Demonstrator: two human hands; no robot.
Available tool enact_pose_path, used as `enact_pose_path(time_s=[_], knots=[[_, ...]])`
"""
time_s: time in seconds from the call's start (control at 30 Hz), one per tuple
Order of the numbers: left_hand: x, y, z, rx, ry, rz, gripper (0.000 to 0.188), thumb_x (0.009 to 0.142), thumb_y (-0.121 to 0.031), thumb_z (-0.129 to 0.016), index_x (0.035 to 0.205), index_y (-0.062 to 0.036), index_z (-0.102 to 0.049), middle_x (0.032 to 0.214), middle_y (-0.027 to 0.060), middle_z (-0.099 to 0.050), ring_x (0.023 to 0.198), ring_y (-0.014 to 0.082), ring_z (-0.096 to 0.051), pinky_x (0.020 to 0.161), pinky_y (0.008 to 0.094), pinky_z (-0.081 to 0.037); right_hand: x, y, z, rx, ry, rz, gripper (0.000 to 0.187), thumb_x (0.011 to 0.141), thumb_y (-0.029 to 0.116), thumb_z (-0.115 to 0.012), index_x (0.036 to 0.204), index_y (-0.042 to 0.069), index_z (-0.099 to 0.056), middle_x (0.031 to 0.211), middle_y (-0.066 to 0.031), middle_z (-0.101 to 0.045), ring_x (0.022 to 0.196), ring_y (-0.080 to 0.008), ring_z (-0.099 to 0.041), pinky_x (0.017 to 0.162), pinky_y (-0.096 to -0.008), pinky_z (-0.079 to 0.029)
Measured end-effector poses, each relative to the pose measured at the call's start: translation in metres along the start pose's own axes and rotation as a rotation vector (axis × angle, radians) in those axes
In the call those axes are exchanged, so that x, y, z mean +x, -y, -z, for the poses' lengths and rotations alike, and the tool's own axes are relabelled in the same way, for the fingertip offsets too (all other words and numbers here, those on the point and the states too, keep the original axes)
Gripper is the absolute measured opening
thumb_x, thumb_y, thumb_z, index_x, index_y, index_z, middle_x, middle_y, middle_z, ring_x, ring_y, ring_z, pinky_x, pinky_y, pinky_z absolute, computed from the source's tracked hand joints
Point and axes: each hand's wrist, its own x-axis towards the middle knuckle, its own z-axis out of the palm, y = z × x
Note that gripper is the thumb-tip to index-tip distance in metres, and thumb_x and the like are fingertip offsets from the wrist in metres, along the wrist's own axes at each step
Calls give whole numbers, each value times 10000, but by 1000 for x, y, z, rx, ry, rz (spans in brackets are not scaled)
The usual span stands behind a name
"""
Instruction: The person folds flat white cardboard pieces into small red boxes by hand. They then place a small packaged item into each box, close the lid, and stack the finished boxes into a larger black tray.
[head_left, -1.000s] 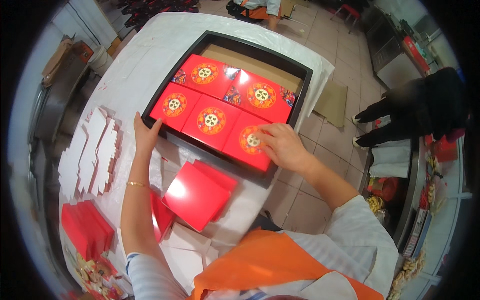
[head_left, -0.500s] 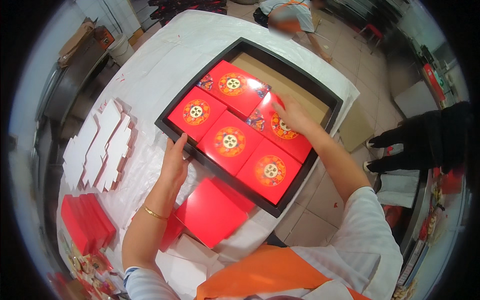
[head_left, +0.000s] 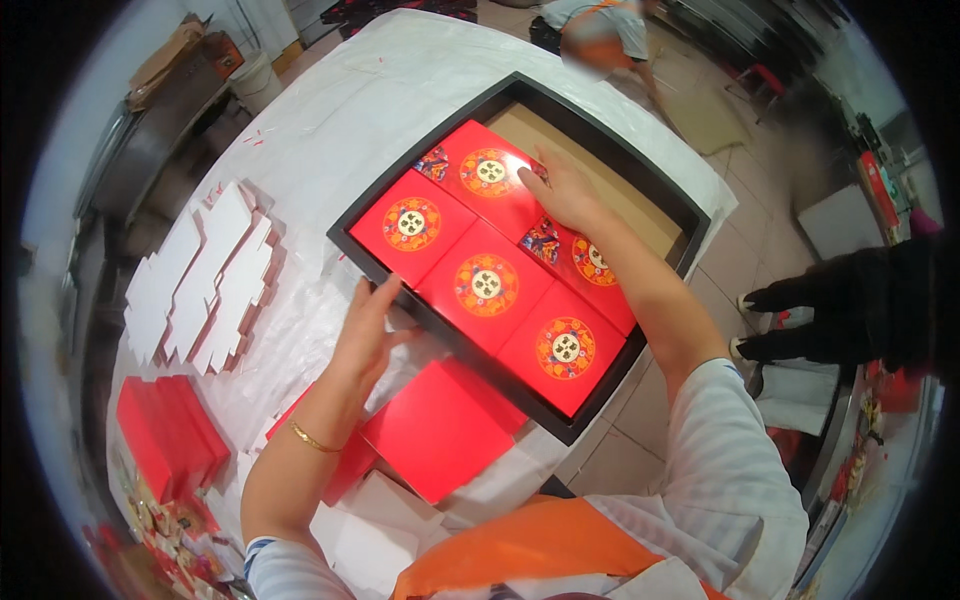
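Observation:
A black tray (head_left: pixel 549 412) with a tan bottom lies tilted across the table, holding several red boxes with round floral medallions. My right hand (head_left: pixel 568 192) reaches over the tray at the right end of the far red box (head_left: pixel 462 192), thumb and fingers apart and touching its edge. Below my right forearm lies another red box (head_left: pixel 622 297), partly covered. My left hand (head_left: pixel 366 328) is open beside the tray's near left edge, fingers spread. Plain red boxes (head_left: pixel 440 430) stand just below the tray, close to my left forearm.
Flat white card blanks (head_left: pixel 200 285) lie stacked at the left on the white-covered table (head_left: pixel 330 110). More red boxes (head_left: pixel 172 435) stand at the lower left. One person (head_left: pixel 600 30) bends down at the far side; another's dark-clothed legs (head_left: pixel 820 310) are at the right.
My right hand has moved from the right-hand box to the end of the far box. My left hand has come off the tray's edge, and the far and left boxes now sit more evenly aligned.

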Motion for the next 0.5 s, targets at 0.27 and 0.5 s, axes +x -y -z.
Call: enact_pose_path(time_s=[0.27,0.5], knots=[[121,9,67,876,-470,-805,695,948,-292,-614,1462,88,-341,1363,260,-513,1308,369,-455,1100,466,-333,-236,69,1,-96,79,474,764,741,260,-794,1405,57,-476,1333,-165,-516,1270,-374,-463,1071,-505,-364],[104,-10,59,1269,-317,-750,608,944,-274,-616,1399,88,-439,1249,268,-569,1191,408,-528,1031,474,-399,-266,48,-5,-158,102,333,611,663,180,-816,1214,39,-595,1126,-118,-606,1034,-305,-576,861,-436,-435]])
